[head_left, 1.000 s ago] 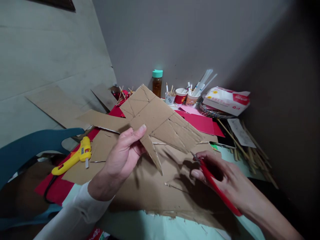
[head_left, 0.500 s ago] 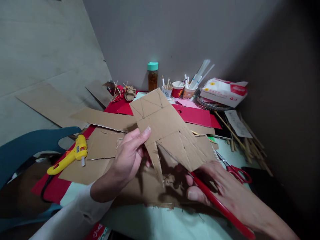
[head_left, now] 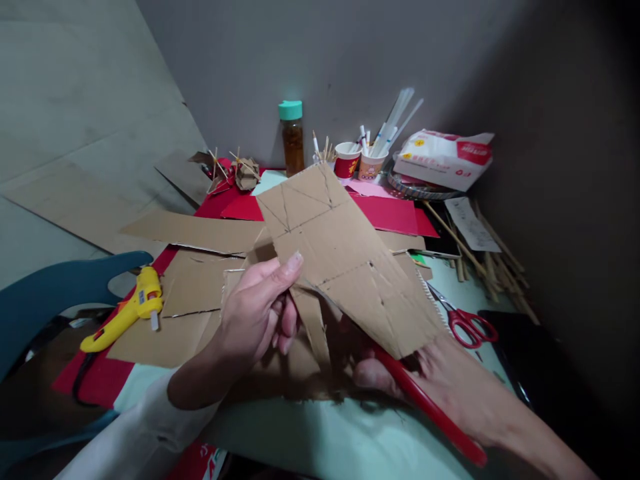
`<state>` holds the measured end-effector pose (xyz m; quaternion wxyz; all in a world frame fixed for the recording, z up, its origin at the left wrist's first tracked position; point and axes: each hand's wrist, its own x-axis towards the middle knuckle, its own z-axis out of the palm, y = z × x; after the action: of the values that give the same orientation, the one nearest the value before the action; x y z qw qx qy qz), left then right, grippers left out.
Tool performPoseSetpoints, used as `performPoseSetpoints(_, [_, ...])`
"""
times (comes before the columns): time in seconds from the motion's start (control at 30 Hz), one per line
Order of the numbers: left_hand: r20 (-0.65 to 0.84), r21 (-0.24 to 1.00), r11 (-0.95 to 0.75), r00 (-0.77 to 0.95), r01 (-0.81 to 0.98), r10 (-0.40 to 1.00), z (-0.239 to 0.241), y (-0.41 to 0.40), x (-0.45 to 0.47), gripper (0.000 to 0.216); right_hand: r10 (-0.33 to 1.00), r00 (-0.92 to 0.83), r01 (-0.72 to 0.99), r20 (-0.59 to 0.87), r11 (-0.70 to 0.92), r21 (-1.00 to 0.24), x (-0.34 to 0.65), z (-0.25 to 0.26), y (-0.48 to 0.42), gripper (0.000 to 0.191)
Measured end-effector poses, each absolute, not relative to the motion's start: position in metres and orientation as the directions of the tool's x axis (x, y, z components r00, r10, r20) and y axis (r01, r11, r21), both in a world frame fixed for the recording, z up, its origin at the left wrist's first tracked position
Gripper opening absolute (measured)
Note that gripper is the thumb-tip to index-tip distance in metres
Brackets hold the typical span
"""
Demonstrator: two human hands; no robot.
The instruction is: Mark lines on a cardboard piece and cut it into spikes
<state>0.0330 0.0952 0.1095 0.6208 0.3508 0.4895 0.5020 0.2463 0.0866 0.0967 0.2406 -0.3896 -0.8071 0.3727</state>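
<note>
A piece of brown cardboard (head_left: pixel 325 233) with pencilled zigzag lines is held up over the table. My left hand (head_left: pixel 260 300) pinches its left edge, thumb on top and fingers behind. From that edge a narrow cut strip (head_left: pixel 313 320) hangs down, partly separated by a slit. Below the lower right part, my right hand (head_left: pixel 440 373) is closed around a cutting tool with a long red handle (head_left: pixel 430 407). A dark part of the tool lies along the slit; its cutting end is mostly hidden behind the cardboard.
A yellow glue gun (head_left: pixel 133 310) lies on the left, beside a blue chair (head_left: pixel 65 287). Red-handled scissors (head_left: pixel 470 327) rest at the right. Behind stand a bottle (head_left: pixel 293 143), paper cups (head_left: pixel 347 160) with sticks, and a tissue pack (head_left: pixel 443 160). Cardboard sheets (head_left: pixel 200 233) lie about.
The view has shifted slightly. The cardboard's lower right part and the strip have moved, and the red handle sits a little further left. Both hands keep their holds.
</note>
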Motion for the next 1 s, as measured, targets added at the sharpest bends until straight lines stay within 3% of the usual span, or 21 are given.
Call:
performPoseSetpoints(0.23, [-0.236,0.932,0.252,0.090,-0.259,0.967,0.115,0.096,0.029,0.036,0.806,-0.576,0.413,0.137,0.432,-0.802,0.246,0.091,0.088,0.023])
performPoseSetpoints(0.4, [-0.210,0.940,0.256,0.208,-0.227,0.955,0.116,0.095,0.024,0.019,0.865,-0.496,0.402,0.073,0.303,-0.864,0.244,0.096,0.088,0.026])
performPoseSetpoints(0.53, [-0.205,0.952,0.255,0.265,-0.170,0.942,0.120,0.093,0.023,0.024,0.859,-0.509,0.356,0.050,0.263,-0.897,0.241,0.103,0.089,0.027])
performPoseSetpoints(0.7, [-0.253,0.931,0.320,0.324,-0.175,0.912,0.126,0.092,0.018,0.024,0.823,-0.563,0.449,0.080,0.386,-0.806,0.243,0.104,0.090,0.029])
performPoseSetpoints(1.0, [-0.306,0.928,0.365,0.400,-0.077,0.864,0.130,0.093,0.008,0.019,0.774,-0.600,0.404,0.202,0.511,-0.759,0.236,0.104,0.088,0.037])
